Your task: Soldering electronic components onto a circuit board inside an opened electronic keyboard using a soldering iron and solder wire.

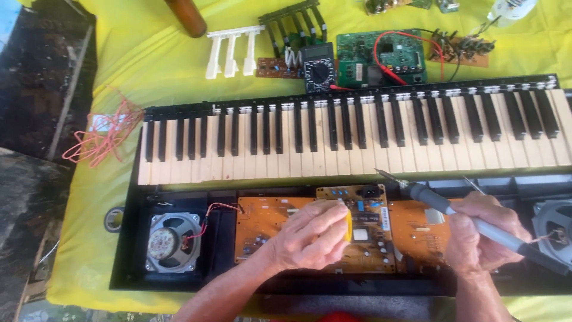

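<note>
An opened electronic keyboard (pixel 357 128) lies across a yellow cloth, its black and white keys at the far side of the case. Brown circuit boards (pixel 262 223) sit in the near part of the case. My left hand (pixel 313 232) rests over the boards and pinches a small yellow object (pixel 347 225) between thumb and fingers. My right hand (pixel 479 229) grips the grey handle of a soldering iron (pixel 453 211), whose tip points up-left just below the keys. A thin metal piece pokes out behind that hand.
A round speaker (pixel 173 243) with red wires sits at the case's left end, another at the right edge. Beyond the keys lie a black multimeter (pixel 317 67), a green circuit board (pixel 381 55), loose white keys (pixel 232 50), and small boards. Tangled pink wire (pixel 101 134) lies left.
</note>
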